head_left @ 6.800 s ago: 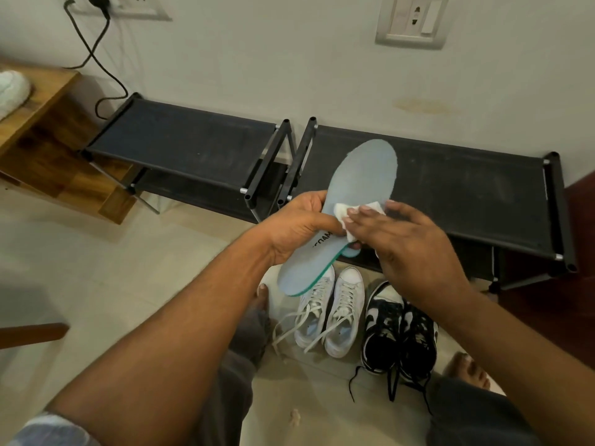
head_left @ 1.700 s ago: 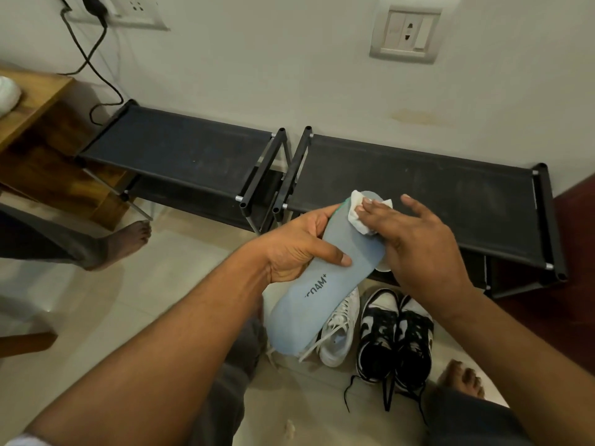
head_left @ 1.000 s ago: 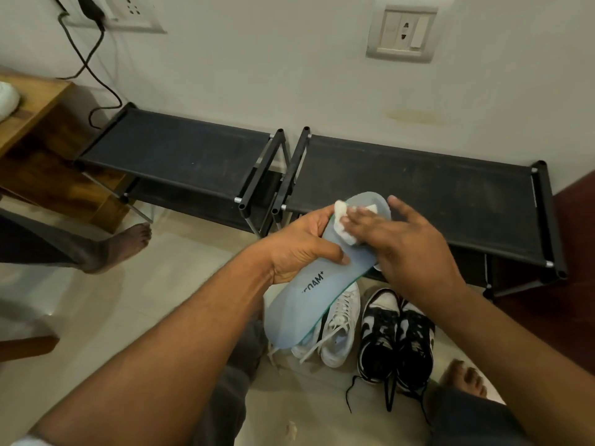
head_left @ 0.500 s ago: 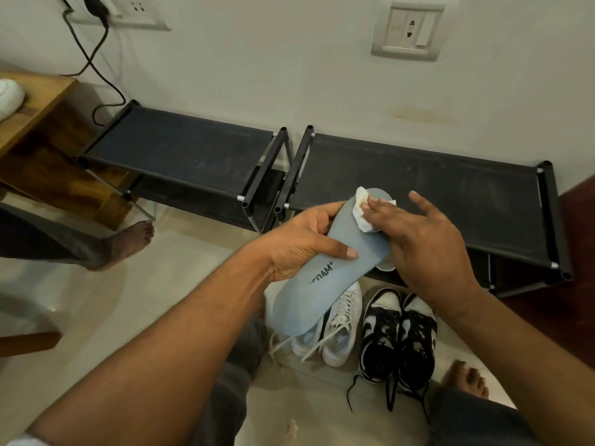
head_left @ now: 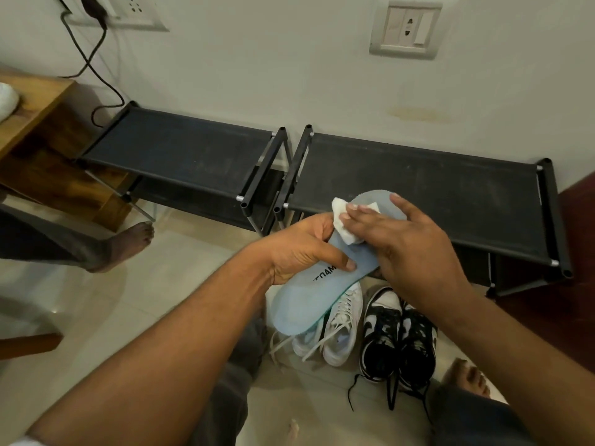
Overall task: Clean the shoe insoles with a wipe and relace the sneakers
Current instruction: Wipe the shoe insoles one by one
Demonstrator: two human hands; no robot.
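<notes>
Your left hand [head_left: 299,249] grips the insole [head_left: 309,304] mid-length, thumb on top, above the white sneakers [head_left: 338,333] on the floor [head_left: 145,300]. Your right hand [head_left: 415,249] has its fingers [head_left: 363,213] flat together, pressing the wipe [head_left: 341,222] near the toe end.

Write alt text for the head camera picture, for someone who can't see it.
A person's left hand grips a pale blue insole while the right hand presses a white wipe against it. Below, white sneakers and black-and-white sneakers sit on the floor before two black racks.
</notes>
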